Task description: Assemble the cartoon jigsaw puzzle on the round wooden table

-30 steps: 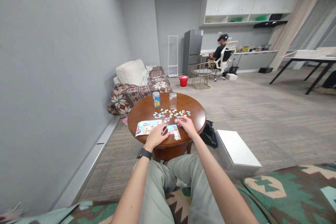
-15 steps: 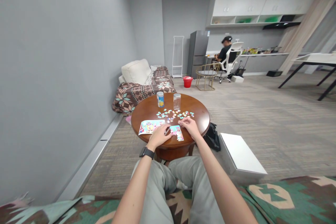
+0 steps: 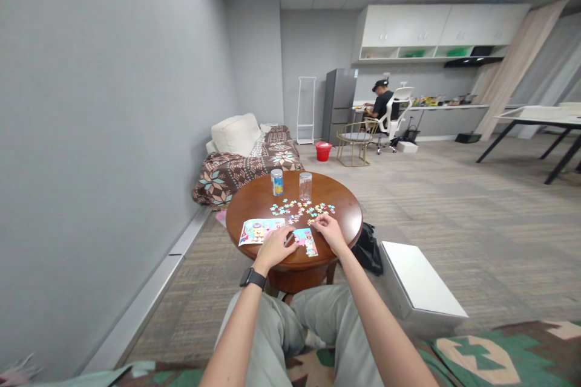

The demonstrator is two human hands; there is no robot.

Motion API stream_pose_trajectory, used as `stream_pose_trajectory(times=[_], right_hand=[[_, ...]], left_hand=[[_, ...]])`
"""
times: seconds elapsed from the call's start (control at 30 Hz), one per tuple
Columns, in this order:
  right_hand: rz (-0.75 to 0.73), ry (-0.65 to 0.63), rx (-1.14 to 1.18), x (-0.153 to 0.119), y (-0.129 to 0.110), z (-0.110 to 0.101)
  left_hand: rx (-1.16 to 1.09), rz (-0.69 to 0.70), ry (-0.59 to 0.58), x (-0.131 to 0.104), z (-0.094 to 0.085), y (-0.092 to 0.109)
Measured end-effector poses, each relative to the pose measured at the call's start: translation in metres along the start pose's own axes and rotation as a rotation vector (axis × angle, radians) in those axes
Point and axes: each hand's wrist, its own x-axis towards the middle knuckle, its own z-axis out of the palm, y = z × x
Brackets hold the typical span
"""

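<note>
The half-open, seemingly empty left hand [image 3: 274, 248] likely steadies the joined jigsaw section [image 3: 309, 242]; the right hand [image 3: 331, 233] bunches beside loose pieces [image 3: 316, 213], its hold unclear.

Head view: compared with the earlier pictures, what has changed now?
The camera tilted up, so the wooden table sits lower in the picture. The seated person seemingly leaned slightly toward the refrigerator. Unchanged: left hand beside the partly assembled jigsaw, right hand at the loose pieces, both lidded jars.

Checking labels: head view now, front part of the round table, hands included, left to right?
Printed picture sheet → left hand → joined puzzle section → right hand.
</note>
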Motion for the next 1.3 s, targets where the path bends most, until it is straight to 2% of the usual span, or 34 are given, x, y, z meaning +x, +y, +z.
stream_pose_trajectory(times=[0.27, 0.6, 1.0, 1.17, 1.3], right_hand=[[-0.02, 0.016, 0.006, 0.0, -0.002, 0.003], [0.026, 0.013, 0.025, 0.003, 0.002, 0.003], [-0.057, 0.032, -0.028, 0.005, 0.007, 0.001], [-0.005, 0.068, 0.02, 0.005, 0.008, 0.002], [0.022, 0.044, 0.057, 0.004, 0.004, 0.004]], left_hand=[[-0.012, -0.006, -0.004, -0.001, 0.001, -0.004], [-0.02, 0.002, 0.017, -0.002, 0.003, -0.006], [-0.047, -0.015, 0.007, -0.001, 0.002, -0.004], [-0.056, -0.017, 0.009, -0.002, 0.001, -0.004], [-0.042, -0.024, 0.007, -0.002, 0.002, -0.005]])
